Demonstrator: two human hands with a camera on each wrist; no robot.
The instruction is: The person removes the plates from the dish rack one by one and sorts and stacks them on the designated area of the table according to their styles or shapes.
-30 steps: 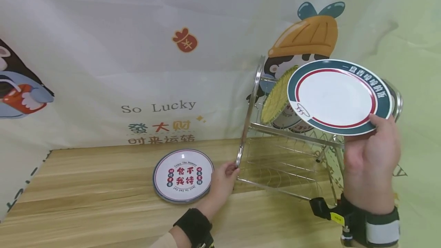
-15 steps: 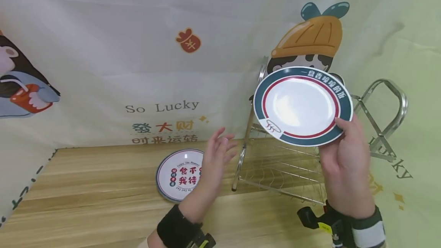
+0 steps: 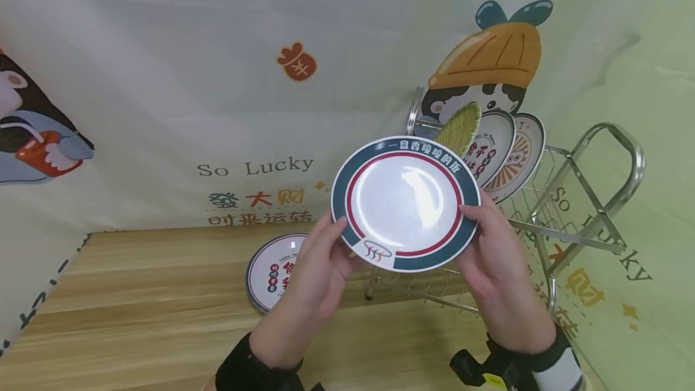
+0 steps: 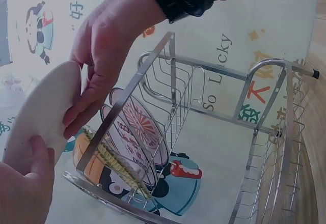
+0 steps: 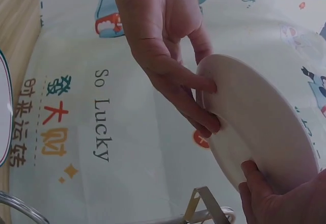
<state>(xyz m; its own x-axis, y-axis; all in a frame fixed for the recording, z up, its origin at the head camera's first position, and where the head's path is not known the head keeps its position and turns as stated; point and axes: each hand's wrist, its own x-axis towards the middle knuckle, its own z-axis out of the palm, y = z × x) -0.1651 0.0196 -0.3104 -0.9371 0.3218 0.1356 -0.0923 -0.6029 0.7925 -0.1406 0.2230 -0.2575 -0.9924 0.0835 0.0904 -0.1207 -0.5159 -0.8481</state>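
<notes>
A white plate (image 3: 404, 201) with a dark green rim and a red ring is held up in front of the wire rack, its face toward the head camera. My left hand (image 3: 320, 264) pinches its left edge, thumb on the rim and fingers underneath. On the opposite edge my right hand (image 3: 496, 258) grips it the same way. Both wrist views show the plate's plain white underside (image 4: 43, 109), with fingertips pressed on it. Another plate (image 3: 268, 273), white with red lettering, lies on the table behind my left forearm, partly hidden.
A two-tier metal dish rack (image 3: 575, 237) stands at the right. On its upper tier a yellow-green woven disc (image 3: 460, 128), a lettered plate (image 3: 494, 143) and a sunburst-patterned plate (image 3: 523, 155) stand on edge. A printed cloth (image 3: 163, 107) hangs behind the wooden table (image 3: 136, 330).
My right hand has brought the plate left and down, away from the rack's top. My left hand has let go of the rack's frame and taken hold of the plate's left edge.
</notes>
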